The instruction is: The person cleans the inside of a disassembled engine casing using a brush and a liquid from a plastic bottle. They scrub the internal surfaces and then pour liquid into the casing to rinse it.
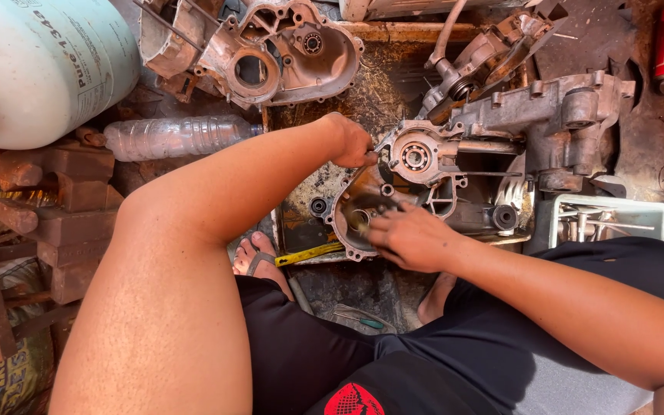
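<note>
The person sits low over a grimy, rust-stained metal tray on the floor, and there is little free room: parts crowd every edge. The grey cast-aluminium engine crankcase, dull and oily with a round bearing seat, lies across the tray's near right part. The left hand is closed on the casing's upper left rim, fingers curled tight around something too small to make out. The right hand lies flat over the round opening at the casing's near edge, fingers spread and pressing; what sits under the palm is hidden.

A second, emptied aluminium case half rests at the tray's far left corner. Beside the tray lie a clear ribbed plastic bottle and a pale green gas cylinder, cut off by the frame. A white plastic tub of bolts stands at the right, a yellow-handled tool at the near edge.
</note>
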